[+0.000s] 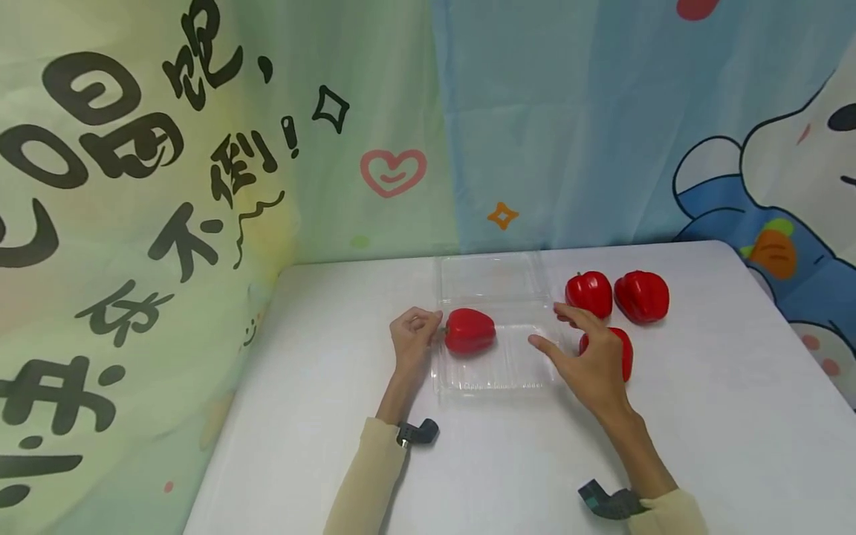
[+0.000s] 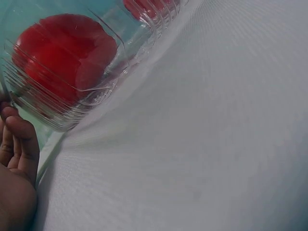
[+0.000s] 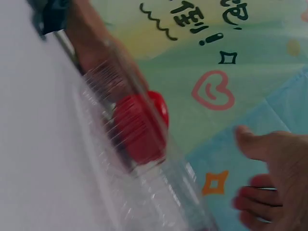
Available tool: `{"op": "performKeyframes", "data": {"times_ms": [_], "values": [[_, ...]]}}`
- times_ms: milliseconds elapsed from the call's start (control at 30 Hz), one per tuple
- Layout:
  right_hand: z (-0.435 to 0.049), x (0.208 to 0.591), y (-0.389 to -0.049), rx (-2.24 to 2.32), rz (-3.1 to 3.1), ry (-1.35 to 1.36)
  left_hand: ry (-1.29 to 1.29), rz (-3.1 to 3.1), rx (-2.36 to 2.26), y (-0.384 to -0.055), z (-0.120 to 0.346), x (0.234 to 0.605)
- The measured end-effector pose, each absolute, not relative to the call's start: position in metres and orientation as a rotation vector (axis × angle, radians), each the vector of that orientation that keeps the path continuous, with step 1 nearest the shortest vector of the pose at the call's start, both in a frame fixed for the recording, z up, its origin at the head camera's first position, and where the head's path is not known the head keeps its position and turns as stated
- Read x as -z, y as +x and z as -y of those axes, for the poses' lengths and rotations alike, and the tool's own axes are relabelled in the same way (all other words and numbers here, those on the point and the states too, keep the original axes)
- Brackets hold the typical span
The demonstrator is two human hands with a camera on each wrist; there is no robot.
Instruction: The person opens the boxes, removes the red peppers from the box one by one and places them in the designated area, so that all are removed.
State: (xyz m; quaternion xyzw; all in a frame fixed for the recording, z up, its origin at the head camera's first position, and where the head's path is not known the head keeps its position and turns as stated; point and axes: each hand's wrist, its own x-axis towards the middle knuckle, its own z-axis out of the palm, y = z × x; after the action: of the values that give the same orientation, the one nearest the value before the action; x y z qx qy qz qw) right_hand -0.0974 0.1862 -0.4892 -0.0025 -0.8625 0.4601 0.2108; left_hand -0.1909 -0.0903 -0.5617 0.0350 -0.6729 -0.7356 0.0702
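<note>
A clear plastic clamshell box [image 1: 524,364] lies open on the table, its lid [image 1: 491,276] folded back toward the curtain. One red bell pepper [image 1: 470,331] rests on its side in the left part of the box. My left hand [image 1: 414,336] pinches the box's left rim beside that pepper; in the left wrist view its fingers [image 2: 24,132] are curled at the edge. Over the box's right side, my right hand [image 1: 591,364] holds nothing, thumb and fingers spread apart. It partly hides another red bell pepper [image 1: 626,353] on the table.
Two more red bell peppers, one [image 1: 589,293] beside the lid and one [image 1: 642,296] to its right, stand on the white table [image 1: 729,416]. A printed curtain [image 1: 374,96] hangs behind and to the left of the table.
</note>
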Motion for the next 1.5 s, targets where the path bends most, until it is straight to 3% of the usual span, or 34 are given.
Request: {"op": "performKeyframes", "data": {"times_ms": [400,1500], "values": [[-0.156,0.490,-0.142,-1.384,2.778,0.354,0.066,2.015,2.231,-0.194,0.085,0.563],[-0.135,0.503,-0.157,-1.394,2.850,0.402,0.081,2.016,2.207,-0.192,0.092,0.560]]}}
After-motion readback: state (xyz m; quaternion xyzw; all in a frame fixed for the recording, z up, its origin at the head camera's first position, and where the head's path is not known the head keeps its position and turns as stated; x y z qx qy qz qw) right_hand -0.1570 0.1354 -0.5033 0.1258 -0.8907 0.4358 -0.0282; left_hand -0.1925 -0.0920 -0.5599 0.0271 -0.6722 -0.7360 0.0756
